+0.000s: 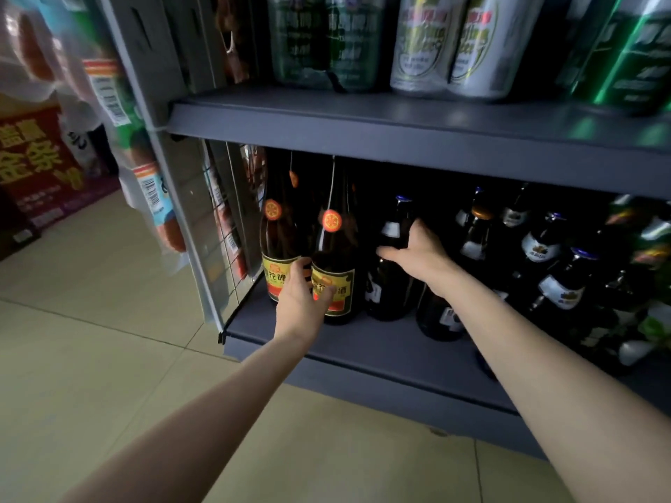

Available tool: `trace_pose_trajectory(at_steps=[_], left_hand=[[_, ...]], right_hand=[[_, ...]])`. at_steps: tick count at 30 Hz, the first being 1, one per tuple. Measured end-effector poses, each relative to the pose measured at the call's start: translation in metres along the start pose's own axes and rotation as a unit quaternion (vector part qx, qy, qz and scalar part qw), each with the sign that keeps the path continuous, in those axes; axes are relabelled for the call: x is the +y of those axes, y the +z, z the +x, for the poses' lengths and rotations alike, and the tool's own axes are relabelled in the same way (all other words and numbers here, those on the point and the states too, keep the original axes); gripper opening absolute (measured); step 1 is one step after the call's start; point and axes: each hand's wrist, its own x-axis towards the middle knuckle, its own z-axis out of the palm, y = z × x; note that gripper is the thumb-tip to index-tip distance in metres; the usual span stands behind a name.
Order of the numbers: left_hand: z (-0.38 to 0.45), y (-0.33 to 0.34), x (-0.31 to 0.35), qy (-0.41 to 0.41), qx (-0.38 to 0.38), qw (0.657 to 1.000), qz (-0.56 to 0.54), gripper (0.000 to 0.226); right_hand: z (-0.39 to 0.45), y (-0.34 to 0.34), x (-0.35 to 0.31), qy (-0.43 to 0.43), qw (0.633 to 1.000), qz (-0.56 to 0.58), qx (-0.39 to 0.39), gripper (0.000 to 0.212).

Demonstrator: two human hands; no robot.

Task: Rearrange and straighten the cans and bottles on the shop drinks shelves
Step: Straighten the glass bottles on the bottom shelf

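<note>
Two tall dark bottles with yellow-and-red labels stand at the left end of the lower shelf (363, 343). My left hand (303, 295) grips the front one (336, 248) low on its label; the other yellow-label bottle (277, 234) stands just left of it. My right hand (417, 254) grips a dark brown bottle with a blue cap (394, 285) at its shoulder. More dark bottles with white labels (544, 245) crowd the shelf to the right.
The upper shelf (399, 121) carries shrink-wrapped green cans (326, 41), white cans (457, 45) and dark green cans (631, 59). Hanging sausage packs (152, 190) and a red box (32, 168) are at the left. Beige floor tiles (109, 339) lie below.
</note>
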Motion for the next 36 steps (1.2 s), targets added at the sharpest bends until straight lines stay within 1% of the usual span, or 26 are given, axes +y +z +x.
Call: trace_pose_trajectory(at_steps=[3, 4, 5, 6, 7, 8, 9, 10, 11, 12, 14, 16, 17, 19, 23, 28, 36], left_hand=[[0.0, -0.011, -0.012, 0.026, 0.049, 0.998, -0.03, 0.041], [0.002, -0.016, -0.018, 0.026, 0.068, 0.997, -0.033, 0.038], [0.004, -0.022, -0.025, 0.02, 0.085, 0.995, -0.036, 0.037], [0.009, -0.027, -0.032, 0.01, 0.096, 0.994, -0.043, 0.04], [0.015, -0.032, -0.039, -0.003, 0.094, 0.994, -0.052, 0.046], [0.022, -0.035, -0.047, -0.013, 0.077, 0.995, -0.06, 0.055], [0.028, -0.037, -0.053, -0.018, 0.048, 0.997, -0.06, 0.066], [0.034, -0.036, -0.057, -0.023, 0.017, 0.998, -0.057, 0.077], [0.039, -0.035, -0.059, -0.032, -0.009, 0.998, -0.054, 0.085], [0.042, -0.032, -0.06, -0.04, -0.024, 0.997, -0.053, 0.09], [0.047, -0.026, -0.064, -0.047, -0.035, 0.997, -0.055, 0.094], [0.048, -0.022, -0.069, -0.057, -0.046, 0.996, -0.056, 0.094], [0.048, -0.021, -0.072, -0.064, -0.053, 0.995, -0.056, 0.093], [0.046, -0.02, -0.079, -0.068, -0.062, 0.994, -0.055, 0.092], [0.042, -0.02, -0.086, -0.045, -0.057, 0.996, -0.05, 0.09], [0.042, -0.017, -0.089, -0.032, -0.044, 0.997, -0.058, 0.088], [0.046, -0.02, -0.091, -0.034, -0.049, 0.997, -0.045, 0.089]], right_hand=[[-0.001, -0.003, 0.005, 0.024, 1.0, 0.012, -0.009, 0.086], [-0.007, -0.002, 0.003, 0.031, 0.999, -0.004, 0.009, 0.086], [-0.017, 0.001, 0.0, 0.028, 0.998, -0.021, 0.052, 0.083], [-0.029, 0.005, -0.004, 0.005, 0.992, -0.03, 0.121, 0.077], [-0.043, 0.011, -0.007, -0.039, 0.978, -0.025, 0.204, 0.071], [-0.059, 0.019, -0.012, -0.086, 0.957, -0.008, 0.278, 0.063], [-0.07, 0.029, -0.015, -0.127, 0.939, 0.008, 0.32, 0.056], [-0.078, 0.04, -0.016, -0.155, 0.935, 0.005, 0.32, 0.052], [-0.081, 0.05, -0.016, -0.169, 0.943, -0.005, 0.286, 0.053], [-0.081, 0.061, -0.016, -0.159, 0.958, -0.014, 0.239, 0.059], [-0.075, 0.082, -0.017, -0.106, 0.982, -0.008, 0.156, 0.077], [-0.066, 0.099, -0.016, -0.052, 0.99, 0.015, 0.132, 0.089], [-0.061, 0.106, -0.015, -0.025, 0.991, 0.031, 0.128, 0.09], [-0.057, 0.118, -0.012, 0.022, 0.991, 0.051, 0.123, 0.083], [-0.05, 0.133, -0.009, 0.07, 0.985, 0.077, 0.141, 0.075], [-0.044, 0.145, -0.01, 0.07, 0.978, 0.074, 0.181, 0.076], [-0.038, 0.145, -0.008, 0.06, 0.976, 0.079, 0.193, 0.078]])
